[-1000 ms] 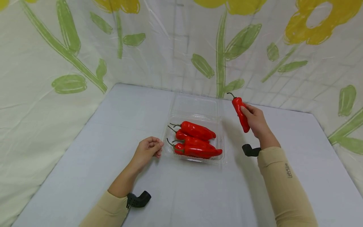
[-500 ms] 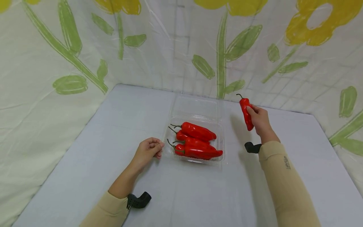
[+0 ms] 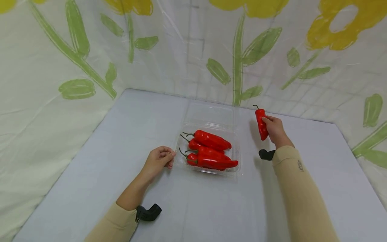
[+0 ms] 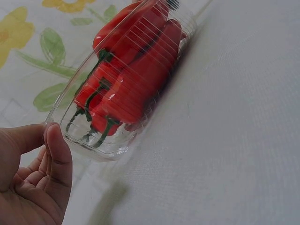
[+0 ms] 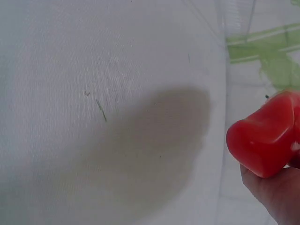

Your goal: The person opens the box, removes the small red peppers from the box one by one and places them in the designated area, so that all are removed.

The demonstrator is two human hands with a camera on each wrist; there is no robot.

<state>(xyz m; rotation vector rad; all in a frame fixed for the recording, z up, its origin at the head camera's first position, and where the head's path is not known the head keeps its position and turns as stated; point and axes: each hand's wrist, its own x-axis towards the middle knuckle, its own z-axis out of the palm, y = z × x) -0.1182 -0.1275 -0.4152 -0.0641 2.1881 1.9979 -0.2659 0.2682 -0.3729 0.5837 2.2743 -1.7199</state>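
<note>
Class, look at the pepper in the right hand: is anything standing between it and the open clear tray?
Nothing visible does. The pepper, held in the right hand, is above bare table beside the open tray, which holds three peppers.

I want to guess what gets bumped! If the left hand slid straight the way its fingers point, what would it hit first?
Most likely the clear plastic tray. The left hand has its fingertips right by the tray's near-left corner, with the red peppers just inside.
</note>
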